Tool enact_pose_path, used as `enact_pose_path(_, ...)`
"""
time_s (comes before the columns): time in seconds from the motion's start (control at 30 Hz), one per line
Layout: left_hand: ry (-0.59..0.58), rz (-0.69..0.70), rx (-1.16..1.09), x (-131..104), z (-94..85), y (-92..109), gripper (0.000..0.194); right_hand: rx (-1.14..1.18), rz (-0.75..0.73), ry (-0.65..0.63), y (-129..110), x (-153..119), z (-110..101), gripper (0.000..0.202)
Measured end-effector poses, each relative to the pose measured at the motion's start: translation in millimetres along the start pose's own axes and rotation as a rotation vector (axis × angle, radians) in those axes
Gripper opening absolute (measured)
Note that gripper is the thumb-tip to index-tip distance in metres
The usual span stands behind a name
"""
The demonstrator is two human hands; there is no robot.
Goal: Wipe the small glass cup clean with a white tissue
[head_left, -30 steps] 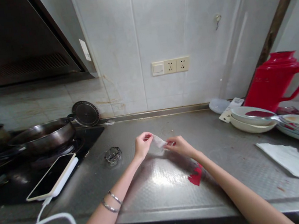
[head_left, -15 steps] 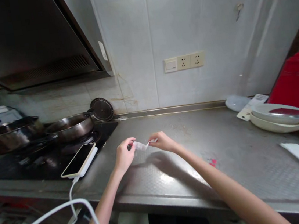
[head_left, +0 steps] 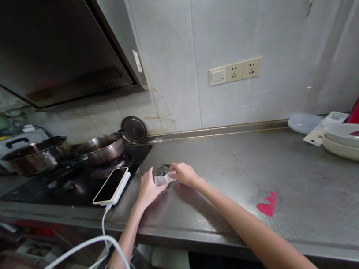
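Above the steel counter, just right of the hob, both my hands meet at a small whitish strip [head_left: 162,179], thin like paper or film. My left hand [head_left: 147,189] is curled around its left end, with the thumb below it and the fingers up at the side. On the right end, the fingertips of my right hand [head_left: 183,173] pinch the strip. Behind the strip, between the hands, shows a dark, silvery, tangled-looking piece [head_left: 163,169]; its kind is too small to make out. My fingers hide parts of both.
A phone [head_left: 115,186] with a white cable lies at the hob's edge, left of my hands. Two steel pots [head_left: 104,150] stand on the hob [head_left: 72,178]. Plates [head_left: 358,145] and a pale bowl [head_left: 303,123] sit at right. A red scrap [head_left: 268,204] lies on the counter [head_left: 225,177].
My hands have come closer together, and the strip is now less stretched out between them. The dark piece shows more, behind the strip. The view has turned left.
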State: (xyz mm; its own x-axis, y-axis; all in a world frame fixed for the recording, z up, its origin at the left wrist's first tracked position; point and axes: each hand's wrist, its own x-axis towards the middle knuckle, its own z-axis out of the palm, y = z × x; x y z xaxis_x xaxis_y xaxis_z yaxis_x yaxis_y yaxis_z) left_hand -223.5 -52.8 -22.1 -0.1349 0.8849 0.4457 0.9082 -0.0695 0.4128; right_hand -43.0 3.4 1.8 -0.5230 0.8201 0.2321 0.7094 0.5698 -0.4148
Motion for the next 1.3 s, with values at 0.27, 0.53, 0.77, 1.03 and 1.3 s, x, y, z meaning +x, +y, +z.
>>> enact_pose_path(0.27,-0.163,-0.081,-0.053,20,17.7,-7,0.092,-0.062,0.013,-0.012,7,0,0,0.022)
enact_pose_path(0.53,-0.254,-0.056,-0.091,34,11.4,-15,0.090,0.006,-0.102,-0.044,24,23,5,0.064)
enact_pose_path(0.77,-0.309,-0.042,-0.229,37,4.3,-12,0.080,0.155,-0.202,-0.109,40,49,21,0.100)
enact_pose_path(1.03,-0.409,0.084,-0.406,51,9.3,-34,0.072,0.272,-0.288,-0.089,49,54,32,0.079)
enact_pose_path(1.3,-0.450,0.095,-0.438,55,11.0,-44,0.080,0.262,-0.330,-0.038,52,54,33,0.073)
